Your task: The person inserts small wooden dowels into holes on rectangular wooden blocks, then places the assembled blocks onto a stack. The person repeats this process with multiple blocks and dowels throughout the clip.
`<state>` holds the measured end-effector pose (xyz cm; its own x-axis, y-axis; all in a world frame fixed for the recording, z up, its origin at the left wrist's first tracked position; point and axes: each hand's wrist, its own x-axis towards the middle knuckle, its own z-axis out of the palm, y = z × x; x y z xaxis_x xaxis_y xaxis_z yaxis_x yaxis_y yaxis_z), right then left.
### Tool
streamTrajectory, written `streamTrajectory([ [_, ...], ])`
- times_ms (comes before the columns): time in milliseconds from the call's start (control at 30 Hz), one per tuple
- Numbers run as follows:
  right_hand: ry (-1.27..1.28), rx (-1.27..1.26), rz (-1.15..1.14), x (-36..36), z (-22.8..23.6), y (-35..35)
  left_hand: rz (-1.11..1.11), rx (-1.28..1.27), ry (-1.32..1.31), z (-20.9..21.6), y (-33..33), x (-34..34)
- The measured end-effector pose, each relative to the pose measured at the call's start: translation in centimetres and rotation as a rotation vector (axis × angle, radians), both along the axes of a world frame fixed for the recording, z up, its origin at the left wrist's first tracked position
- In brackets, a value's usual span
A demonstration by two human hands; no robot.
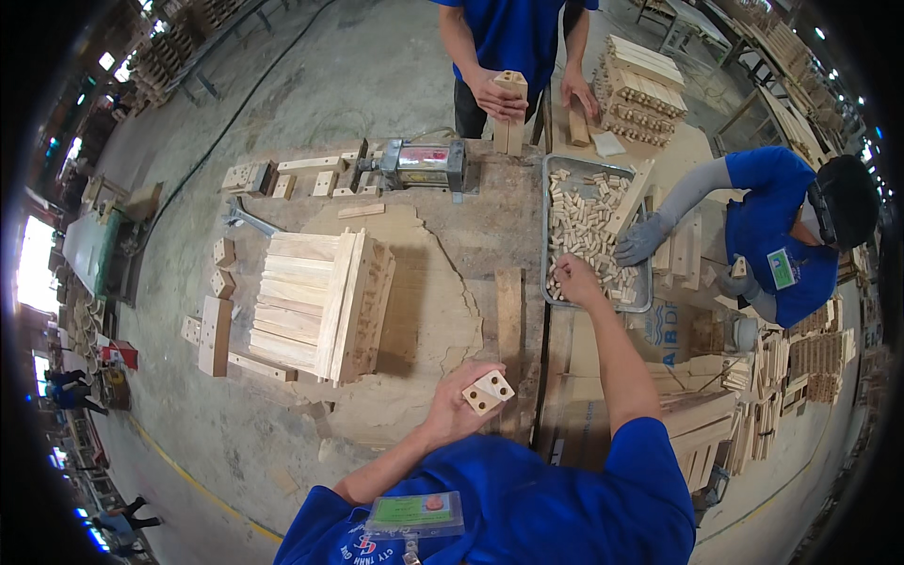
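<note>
My left hand (459, 395) is wrapped round wooden pieces (488, 393), held close to my body with their drilled end faces up. Several dark round holes show in those ends. My right hand (576, 281) reaches into a metal tray (544, 226) on the right, its fingertips closed among loose wooden dowels (589, 212). Whatever lies between those fingertips is hidden. A co-worker's gloved hand (640, 239) rests in the same tray, beside a light wooden piece (629, 200) lying across its edge.
Left of centre stands a stack of wooden slats (301, 301). Beyond it are a pneumatic cylinder (424, 165) and a wrench (252, 222). A wooden bar (508, 311) lies before the tray. Across the table another person's hand (499, 94) grips upright wooden pieces (509, 132).
</note>
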<state>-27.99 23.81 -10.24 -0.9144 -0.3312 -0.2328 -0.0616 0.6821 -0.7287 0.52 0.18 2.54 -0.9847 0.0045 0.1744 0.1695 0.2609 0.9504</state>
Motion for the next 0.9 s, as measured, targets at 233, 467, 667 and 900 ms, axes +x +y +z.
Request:
streamTrajectory([
  [233, -0.084, -0.089, 0.239, 0.9, 2.5, 0.3, 0.063, 0.018, -0.017, -0.3, -0.1, 1.4],
  [467, 0.199, 0.262, 0.263, 1.2, 3.4, -1.1, 0.04, -0.01, 0.008, -0.3, 0.1, 1.3],
  [667, 0.347, 0.197, -0.03, 0.4, 0.0, 1.0, 0.046, 0.01, 0.037, -0.5, 0.2, 1.3],
  [900, -0.333, -0.821, -0.693, -0.7, -0.5, 3.8, 0.059, 0.02, 0.023, -0.4, 0.3, 1.3],
])
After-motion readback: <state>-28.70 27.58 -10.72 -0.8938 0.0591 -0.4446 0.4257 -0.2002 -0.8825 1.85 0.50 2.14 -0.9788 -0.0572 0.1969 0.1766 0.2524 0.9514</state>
